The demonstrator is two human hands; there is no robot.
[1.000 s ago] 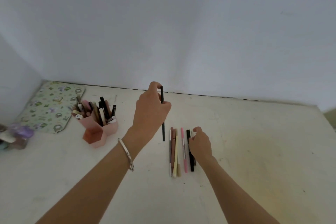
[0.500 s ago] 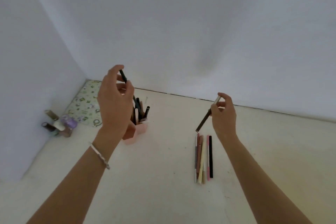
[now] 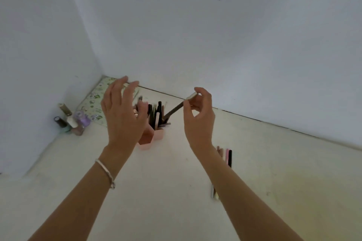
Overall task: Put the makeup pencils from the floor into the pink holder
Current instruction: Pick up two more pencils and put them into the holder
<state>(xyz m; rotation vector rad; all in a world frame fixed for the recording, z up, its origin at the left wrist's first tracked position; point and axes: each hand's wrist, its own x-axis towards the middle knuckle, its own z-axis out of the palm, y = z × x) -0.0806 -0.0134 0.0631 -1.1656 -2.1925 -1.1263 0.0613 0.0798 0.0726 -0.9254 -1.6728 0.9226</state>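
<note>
Nearby, polish bottles [image 3: 72,121], mat [image 3: 94,101]; left hand [image 3: 123,115] partly hides pink holder [image 3: 159,135].

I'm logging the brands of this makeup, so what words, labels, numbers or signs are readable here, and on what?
No text can be read in this view.
Brown makeup pencil with a pale cap, pinched by the right hand: no legible print.
Pencils in the pink plastic holder and floor pencils: too small, blurred.
Small nail polish bottles by the wall: labels unreadable.
Green patterned mat: no words discernible.
</note>
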